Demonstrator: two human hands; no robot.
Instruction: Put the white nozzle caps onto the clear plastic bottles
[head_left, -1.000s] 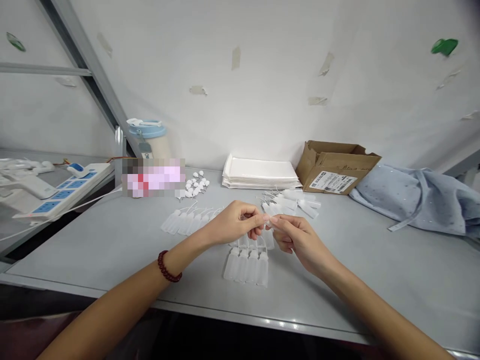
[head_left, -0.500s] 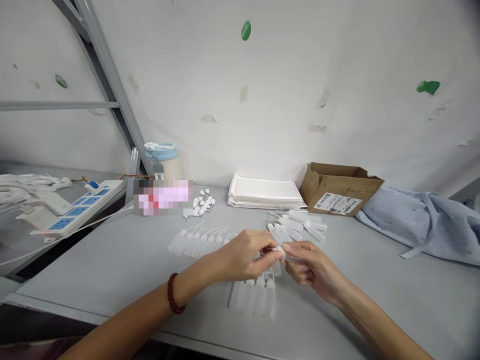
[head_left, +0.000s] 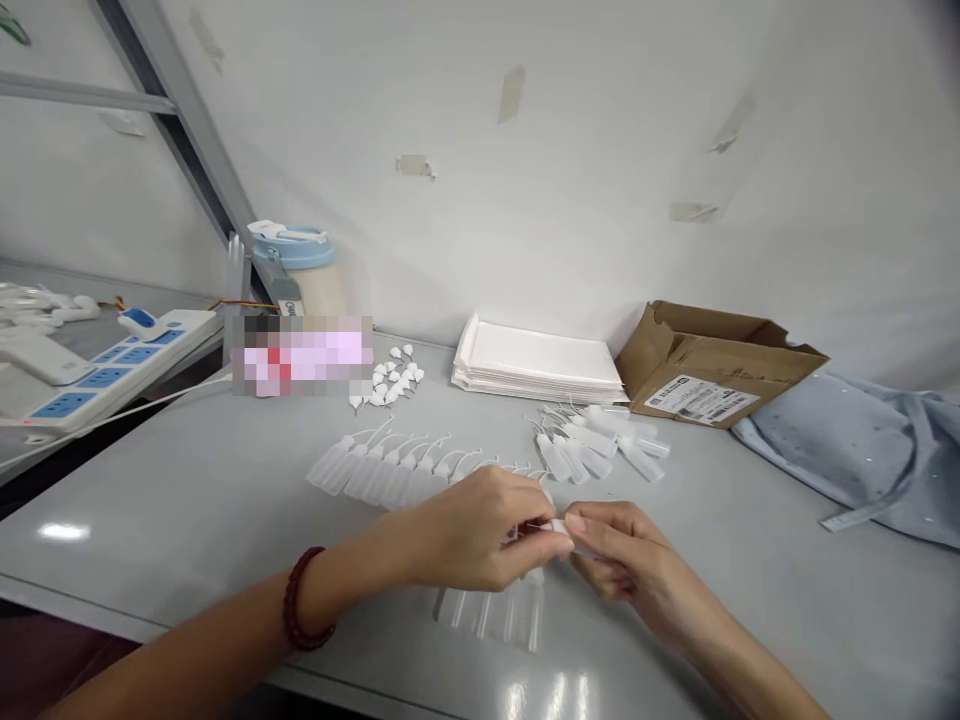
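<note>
My left hand [head_left: 472, 530] and my right hand [head_left: 626, 560] meet above the grey table [head_left: 187, 500], both pinched on one small translucent squeeze bottle [head_left: 559, 527] between the fingertips. A dark red bead bracelet is on my left wrist. Just below the hands lies a row of several capped bottles [head_left: 491, 612]. A second row of bottles [head_left: 390, 468] lies to the left, and a loose heap of bottles [head_left: 596, 445] lies beyond the hands. A small pile of white caps [head_left: 390, 380] sits further back.
A stack of white sheets [head_left: 536, 360] and an open cardboard box [head_left: 712, 365] stand against the wall. Light blue cloth [head_left: 862, 445] lies at the right. A blue-lidded jar [head_left: 296, 265], a metal frame post and a power strip [head_left: 105, 365] are at the left.
The camera view has shifted and dipped, so the hands now sit lower in the picture. Both hands stay pinched together on the small bottle over the front row.
</note>
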